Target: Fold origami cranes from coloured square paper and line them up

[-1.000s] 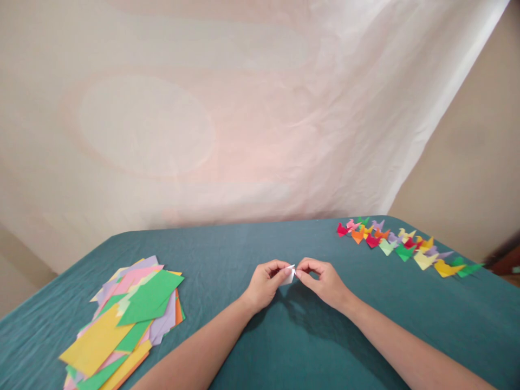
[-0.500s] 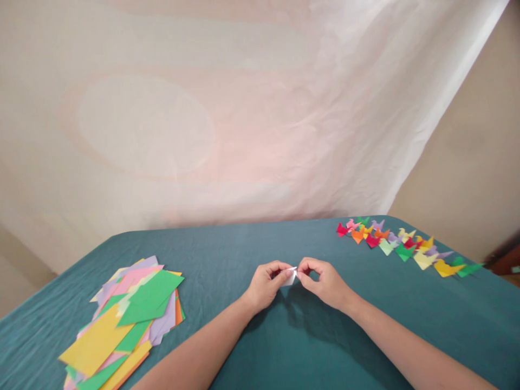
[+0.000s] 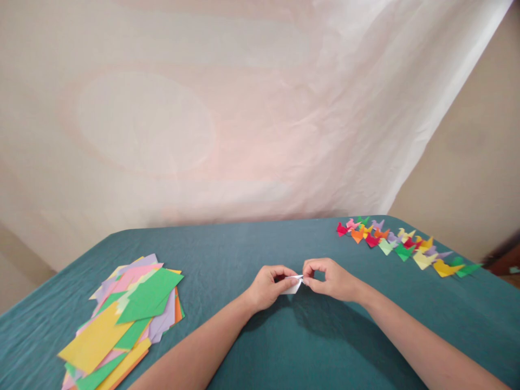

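A small folded white paper piece (image 3: 293, 284) is held just above the teal tablecloth (image 3: 309, 346), near the middle of the table. My left hand (image 3: 268, 286) pinches its left side with thumb and fingers closed. My right hand (image 3: 330, 278) pinches its right tip, fingers curled. The two hands almost touch each other over the paper.
A loose stack of coloured paper sheets (image 3: 125, 314), green and yellow on top, lies at the left front. A row of several small folded paper figures (image 3: 402, 246) in mixed colours runs along the far right edge. A pale cloth backdrop (image 3: 227, 108) hangs behind the table.
Both hands have shifted slightly right and lower, and the white piece now lies flatter between the fingertips. The stack and the row of figures have not moved.
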`<state>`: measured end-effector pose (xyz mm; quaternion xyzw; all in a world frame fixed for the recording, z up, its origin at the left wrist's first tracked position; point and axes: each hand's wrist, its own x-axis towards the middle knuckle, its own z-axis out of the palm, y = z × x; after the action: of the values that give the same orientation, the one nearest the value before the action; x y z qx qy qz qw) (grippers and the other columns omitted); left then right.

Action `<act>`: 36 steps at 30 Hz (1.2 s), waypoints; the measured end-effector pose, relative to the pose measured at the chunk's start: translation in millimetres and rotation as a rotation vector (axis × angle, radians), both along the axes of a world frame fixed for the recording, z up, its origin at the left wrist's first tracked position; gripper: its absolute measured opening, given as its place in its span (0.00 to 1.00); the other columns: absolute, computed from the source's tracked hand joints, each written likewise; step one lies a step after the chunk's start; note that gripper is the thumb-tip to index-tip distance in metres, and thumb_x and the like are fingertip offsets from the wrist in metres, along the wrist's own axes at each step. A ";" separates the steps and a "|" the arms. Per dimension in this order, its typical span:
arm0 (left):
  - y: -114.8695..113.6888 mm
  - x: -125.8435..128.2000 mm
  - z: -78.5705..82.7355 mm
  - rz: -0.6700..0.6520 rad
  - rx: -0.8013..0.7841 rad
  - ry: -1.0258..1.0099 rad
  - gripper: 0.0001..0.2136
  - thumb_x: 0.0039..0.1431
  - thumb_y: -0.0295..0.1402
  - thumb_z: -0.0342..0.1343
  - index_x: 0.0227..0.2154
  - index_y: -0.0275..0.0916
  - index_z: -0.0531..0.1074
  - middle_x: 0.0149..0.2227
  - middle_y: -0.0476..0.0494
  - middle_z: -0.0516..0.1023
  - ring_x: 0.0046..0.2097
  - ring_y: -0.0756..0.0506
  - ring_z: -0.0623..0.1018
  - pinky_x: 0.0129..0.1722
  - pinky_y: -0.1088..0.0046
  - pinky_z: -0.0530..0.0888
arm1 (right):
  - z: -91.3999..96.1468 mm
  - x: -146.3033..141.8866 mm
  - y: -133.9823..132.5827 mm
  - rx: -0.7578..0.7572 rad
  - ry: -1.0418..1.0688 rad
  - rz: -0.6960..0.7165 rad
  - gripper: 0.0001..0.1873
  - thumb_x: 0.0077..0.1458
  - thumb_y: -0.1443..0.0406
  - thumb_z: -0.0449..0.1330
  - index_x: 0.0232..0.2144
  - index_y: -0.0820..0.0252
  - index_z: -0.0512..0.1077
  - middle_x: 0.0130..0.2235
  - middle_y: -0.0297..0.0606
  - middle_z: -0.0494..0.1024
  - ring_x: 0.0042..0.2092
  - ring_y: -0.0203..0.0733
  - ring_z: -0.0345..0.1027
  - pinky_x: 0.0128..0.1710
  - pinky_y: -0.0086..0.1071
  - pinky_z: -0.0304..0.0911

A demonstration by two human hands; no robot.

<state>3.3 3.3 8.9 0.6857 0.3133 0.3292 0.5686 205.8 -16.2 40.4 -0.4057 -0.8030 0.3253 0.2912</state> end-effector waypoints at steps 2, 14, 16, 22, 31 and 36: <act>0.1 -0.3 0.0 -0.002 0.012 0.008 0.13 0.52 0.39 0.58 0.33 0.32 0.75 0.26 0.47 0.72 0.27 0.53 0.66 0.27 0.79 0.61 | -0.1 0.7 0.9 -0.032 0.002 0.002 0.04 0.49 0.69 0.55 0.23 0.61 0.67 0.26 0.31 0.70 0.29 0.34 0.62 0.33 0.28 0.59; -1.1 -0.7 1.6 0.038 0.150 0.049 0.12 0.55 0.38 0.55 0.32 0.33 0.75 0.28 0.46 0.73 0.29 0.51 0.68 0.30 0.78 0.64 | -2.8 -0.1 1.8 -0.145 0.057 0.000 0.06 0.51 0.65 0.56 0.24 0.62 0.68 0.25 0.32 0.70 0.29 0.34 0.61 0.31 0.27 0.58; -1.0 -0.5 2.1 0.042 0.157 0.049 0.12 0.55 0.38 0.55 0.32 0.33 0.75 0.29 0.45 0.73 0.30 0.51 0.68 0.30 0.77 0.64 | -2.7 -1.1 1.1 -0.144 0.056 -0.014 0.06 0.50 0.66 0.55 0.24 0.62 0.68 0.26 0.32 0.70 0.29 0.34 0.61 0.31 0.27 0.58; -0.9 -0.5 2.0 0.041 0.169 0.046 0.12 0.55 0.39 0.55 0.33 0.33 0.75 0.30 0.45 0.74 0.31 0.50 0.69 0.31 0.77 0.65 | -2.9 -0.1 2.6 -0.124 0.040 -0.015 0.05 0.50 0.67 0.55 0.24 0.62 0.68 0.25 0.32 0.70 0.29 0.34 0.61 0.32 0.27 0.58; -2.2 0.1 3.1 0.054 0.173 0.046 0.13 0.55 0.40 0.55 0.32 0.35 0.75 0.30 0.45 0.74 0.31 0.50 0.70 0.32 0.77 0.65 | -1.3 -3.5 0.0 -0.085 0.035 -0.045 0.05 0.49 0.67 0.55 0.23 0.61 0.68 0.25 0.32 0.71 0.29 0.35 0.62 0.32 0.28 0.60; -2.1 1.0 1.9 0.059 0.138 0.025 0.13 0.54 0.40 0.55 0.31 0.34 0.75 0.29 0.47 0.73 0.29 0.51 0.68 0.30 0.77 0.64 | -0.4 -4.5 -1.1 -0.069 0.034 -0.053 0.06 0.49 0.67 0.55 0.23 0.61 0.68 0.25 0.32 0.70 0.29 0.35 0.62 0.32 0.28 0.59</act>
<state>4.3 1.2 10.8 0.7177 0.3171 0.3580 0.5062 201.2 -17.3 40.0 -0.4313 -0.7751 0.3519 0.2991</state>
